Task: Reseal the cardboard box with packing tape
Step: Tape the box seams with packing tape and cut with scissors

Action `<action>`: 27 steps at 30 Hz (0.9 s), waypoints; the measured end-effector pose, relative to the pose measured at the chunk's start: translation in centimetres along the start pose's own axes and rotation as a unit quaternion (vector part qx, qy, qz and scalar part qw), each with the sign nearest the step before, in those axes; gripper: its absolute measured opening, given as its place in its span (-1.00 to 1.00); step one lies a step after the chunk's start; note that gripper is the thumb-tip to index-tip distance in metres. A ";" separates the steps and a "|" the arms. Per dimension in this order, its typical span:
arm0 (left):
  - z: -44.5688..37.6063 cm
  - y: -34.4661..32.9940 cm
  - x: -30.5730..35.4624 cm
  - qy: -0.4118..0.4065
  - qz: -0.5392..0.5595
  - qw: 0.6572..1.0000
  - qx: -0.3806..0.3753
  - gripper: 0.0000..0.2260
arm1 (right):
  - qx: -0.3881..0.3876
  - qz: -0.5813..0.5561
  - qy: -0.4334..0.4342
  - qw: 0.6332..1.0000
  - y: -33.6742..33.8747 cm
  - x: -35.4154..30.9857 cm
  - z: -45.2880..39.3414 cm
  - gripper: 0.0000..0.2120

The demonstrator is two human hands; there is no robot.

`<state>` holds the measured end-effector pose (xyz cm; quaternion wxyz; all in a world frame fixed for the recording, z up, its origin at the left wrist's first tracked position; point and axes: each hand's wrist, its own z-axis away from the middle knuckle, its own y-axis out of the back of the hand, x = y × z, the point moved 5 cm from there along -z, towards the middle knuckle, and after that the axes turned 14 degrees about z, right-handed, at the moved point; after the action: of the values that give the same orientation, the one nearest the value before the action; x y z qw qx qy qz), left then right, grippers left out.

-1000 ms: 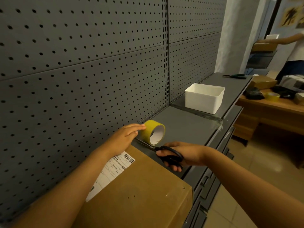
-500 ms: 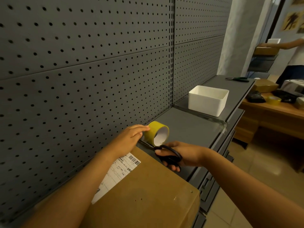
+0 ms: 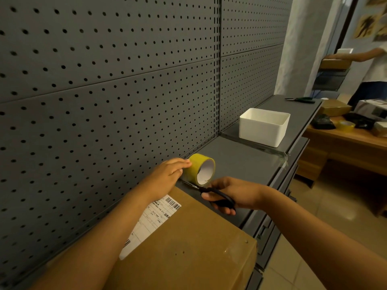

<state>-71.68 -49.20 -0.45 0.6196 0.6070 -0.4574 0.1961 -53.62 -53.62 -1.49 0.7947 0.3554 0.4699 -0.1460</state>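
Grey pegboard point(image 3: 104, 101) backs a grey metal shelf point(image 3: 240, 164) that runs off to the right, and on this shelf the cardboard box point(image 3: 188, 248) sits nearest the camera, its flaps down and a white shipping label point(image 3: 152, 218) with a barcode on its top near the pegboard. Just beyond the box's far edge stands the roll of yellow packing tape point(image 3: 201, 168) on its rim, white core facing right. The left hand point(image 3: 167, 174) lies against the roll's near side with fingers point(image 3: 182, 164) straight and laid over the top, not curled around it. The right hand point(image 3: 228, 193) grips black-handled scissors point(image 3: 213, 194), fingers curled through the loops, the blades pointing left under the roll at the box's far edge. Farther along the shelf sits an open white plastic bin point(image 3: 263, 127), and beyond it a dark-handled tool point(image 3: 301, 99). To the right a wooden table point(image 3: 345, 141) carries another yellow tape roll point(image 3: 344, 124) and dark bags, and a second person point(image 3: 374, 76) stands at the far right.
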 end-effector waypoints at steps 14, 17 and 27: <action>0.2 -0.2 0.1 0.011 -0.033 0.999 -0.016 -0.65 | -0.063 -0.048 -0.074 0.994 -0.9 1.9 1.2 -0.45; 0.1 -0.2 0.0 0.011 -0.032 0.999 -0.017 -0.65 | -0.061 -0.048 -0.093 0.993 -0.2 3.3 1.8 -0.61; 0.1 -0.2 -0.4 0.003 -0.032 0.999 -0.016 -0.65 | 0.073 -0.126 -0.060 0.988 3.4 4.5 4.6 -0.60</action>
<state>-71.70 -49.18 -0.87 0.6362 0.6111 -0.4390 0.1704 -46.42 -54.04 -2.49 0.7690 0.3410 0.4501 -0.2996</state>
